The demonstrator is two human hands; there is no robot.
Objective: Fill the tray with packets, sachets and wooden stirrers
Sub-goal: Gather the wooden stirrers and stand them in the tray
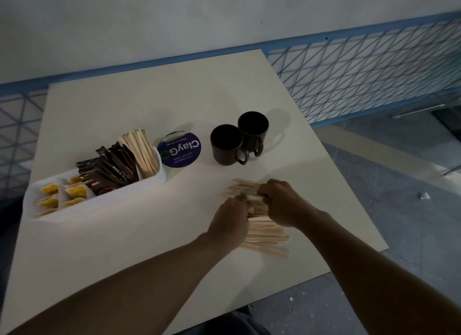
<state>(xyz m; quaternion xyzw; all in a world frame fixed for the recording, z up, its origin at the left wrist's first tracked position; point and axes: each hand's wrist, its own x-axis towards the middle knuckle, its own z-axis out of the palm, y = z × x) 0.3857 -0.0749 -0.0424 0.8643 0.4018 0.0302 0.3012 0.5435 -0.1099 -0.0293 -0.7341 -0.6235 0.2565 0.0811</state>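
Forearms first, two of them, bare, reaching up from the lower edge toward the right half of the desk (pixel 124 247). Left hand (pixel 230 220) and right hand (pixel 282 205) close together over the loose stirrers (pixel 267 237), knuckles up, fingers of both curled down and clamped on a bunch from the middle of the heap. Fingertips hidden underneath. Rest of that heap flat on the desk, fanned roughly parallel, a few ends poking out beyond the hands on the far side, more spread on the near side.

Well apart to the left, the tray (pixel 104 202): white, long, set at a slant. Inside it, from near end to far: yellow packets (pixel 74 191) lying in small compartments, dark sachets (pixel 117 167) leaning in a packed row, standing stirrers (pixel 142 150) propped up at the far end. Just beyond the tray, a purple round sign (pixel 179 150). Further right, two dark mugs (pixel 228 145), side by side, insides too dark to read.

Judged by this: well along. Packets and sachets seemingly done, stirrer end partly stocked. Left to do: squaring up the gripped bunch, carrying it across to the far end of the tray, then the same for the remainder on the desk. Room left in the stirrer end hard to gauge from here.
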